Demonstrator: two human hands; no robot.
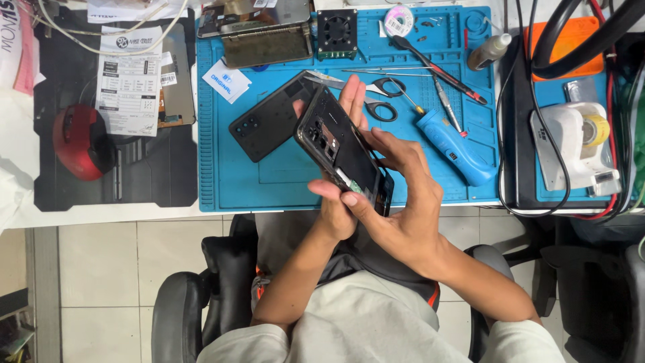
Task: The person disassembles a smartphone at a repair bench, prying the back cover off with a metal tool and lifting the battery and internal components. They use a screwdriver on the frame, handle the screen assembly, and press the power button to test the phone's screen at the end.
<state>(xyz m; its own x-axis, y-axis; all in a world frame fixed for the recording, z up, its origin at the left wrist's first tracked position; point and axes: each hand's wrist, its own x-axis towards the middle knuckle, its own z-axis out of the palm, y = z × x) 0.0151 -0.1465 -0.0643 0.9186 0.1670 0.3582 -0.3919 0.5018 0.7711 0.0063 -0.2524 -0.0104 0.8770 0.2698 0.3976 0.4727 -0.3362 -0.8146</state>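
Observation:
An opened black smartphone (336, 144) with its back removed is held tilted over the front of the blue work mat (269, 181). My left hand (339, 208) supports it from beneath, fingers reaching up behind its top edge. My right hand (396, 202) grips the lower right end, thumb pressed near the bottom of the phone. The phone's black back cover (265, 124) lies flat on the mat just left of it.
Scissors (376, 94), tweezers, a blue electric screwdriver (453, 144), a thin screwdriver and a small fan (336, 33) lie on the mat. A red round object (80, 141) and paper sheet sit left. Cables, a tape dispenser (578, 144) and a bottle are right.

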